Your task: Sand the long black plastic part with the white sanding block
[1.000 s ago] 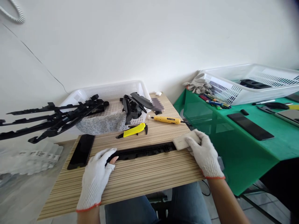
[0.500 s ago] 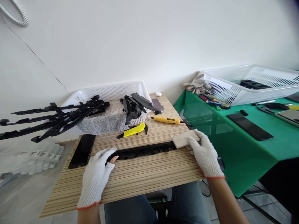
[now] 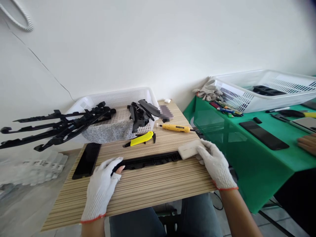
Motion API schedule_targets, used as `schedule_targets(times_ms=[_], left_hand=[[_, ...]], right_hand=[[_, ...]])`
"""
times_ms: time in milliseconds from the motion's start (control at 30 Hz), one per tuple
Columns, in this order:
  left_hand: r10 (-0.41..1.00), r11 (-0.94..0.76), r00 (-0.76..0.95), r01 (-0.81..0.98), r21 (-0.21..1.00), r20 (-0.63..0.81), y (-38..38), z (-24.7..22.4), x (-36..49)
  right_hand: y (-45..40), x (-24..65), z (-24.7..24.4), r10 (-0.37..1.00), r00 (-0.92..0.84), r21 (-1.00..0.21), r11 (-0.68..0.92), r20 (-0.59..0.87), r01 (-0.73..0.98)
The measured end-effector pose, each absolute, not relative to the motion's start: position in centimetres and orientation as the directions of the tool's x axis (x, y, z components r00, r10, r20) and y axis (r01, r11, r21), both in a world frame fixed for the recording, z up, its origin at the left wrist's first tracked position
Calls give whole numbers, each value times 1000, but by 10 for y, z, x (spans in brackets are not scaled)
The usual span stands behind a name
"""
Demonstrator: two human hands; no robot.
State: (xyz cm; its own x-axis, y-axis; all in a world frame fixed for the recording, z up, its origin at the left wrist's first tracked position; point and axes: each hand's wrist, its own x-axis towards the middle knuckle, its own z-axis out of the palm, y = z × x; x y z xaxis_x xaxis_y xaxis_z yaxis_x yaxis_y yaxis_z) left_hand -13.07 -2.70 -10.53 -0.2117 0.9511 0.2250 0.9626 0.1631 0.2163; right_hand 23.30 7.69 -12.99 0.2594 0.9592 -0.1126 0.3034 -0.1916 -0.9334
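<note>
A long black plastic strip (image 3: 148, 160) lies across the striped wooden board (image 3: 138, 187) on my lap. My left hand (image 3: 103, 187), in a white knit glove, holds down the strip's left end. My right hand (image 3: 214, 163), also gloved, grips a pale rectangular block (image 3: 189, 149) that rests on the strip's right end.
Behind the strip lie a yellow knife (image 3: 140, 139), a yellow screwdriver (image 3: 176, 127) and a black phone (image 3: 86, 160). A white basket (image 3: 108, 98) holds black plastic parts (image 3: 61, 126). On the green table (image 3: 249, 158) stand another white basket (image 3: 261, 89), a phone and another person's fingers (image 3: 307, 143).
My right hand has slid the pale block a little leftward along the strip. Another person's fingers have come into view at the right edge. My left hand has stayed put.
</note>
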Motion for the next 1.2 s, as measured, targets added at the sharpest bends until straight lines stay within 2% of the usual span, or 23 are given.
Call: schedule_targets(times_ms=[67, 200, 333, 467, 600, 700, 867, 967, 1033, 1100, 1133, 1200], left_hand=[[950, 171, -219, 961, 218, 220, -27, -106, -131], [950, 174, -219, 963, 205, 222, -27, -107, -131], [950, 160, -204, 969, 189, 238, -27, -107, -132], [952, 160, -204, 968, 196, 230, -27, -107, -132], [952, 170, -218, 961, 217, 217, -28, -105, -130], [949, 199, -245, 954, 224, 198, -27, -105, -129], [943, 202, -251, 954, 222, 219, -25, -108, -131], [898, 197, -249, 965, 175, 363, -31, -103, -122], [826, 154, -212, 976, 153, 522, -38, -93, -108], [783, 9, -135, 978, 207, 607, -41, -79, -86], [799, -103, -78, 959, 263, 597, -39, -71, -73], [877, -300, 97, 876, 377, 471, -25, -58, -46]], right_hand=[[77, 232, -128, 965, 225, -930, -199, -132, 308], [77, 233, -126, 939, 319, -949, -213, -133, 232], [76, 232, -124, 965, 214, -935, -210, -151, 286], [76, 232, -121, 943, 297, -952, -220, -151, 214], [76, 232, -122, 966, 202, -938, -213, -160, 273], [77, 233, -124, 954, 262, -952, -208, -147, 225], [77, 238, -136, 977, 183, -899, -172, -105, 403], [78, 239, -143, 982, 178, -881, -136, -61, 453], [77, 239, -144, 982, 183, -870, -120, -35, 478], [77, 239, -143, 983, 185, -857, -111, -19, 504], [77, 238, -142, 983, 184, -849, -113, -19, 517], [77, 237, -141, 983, 180, -830, -128, -33, 543]])
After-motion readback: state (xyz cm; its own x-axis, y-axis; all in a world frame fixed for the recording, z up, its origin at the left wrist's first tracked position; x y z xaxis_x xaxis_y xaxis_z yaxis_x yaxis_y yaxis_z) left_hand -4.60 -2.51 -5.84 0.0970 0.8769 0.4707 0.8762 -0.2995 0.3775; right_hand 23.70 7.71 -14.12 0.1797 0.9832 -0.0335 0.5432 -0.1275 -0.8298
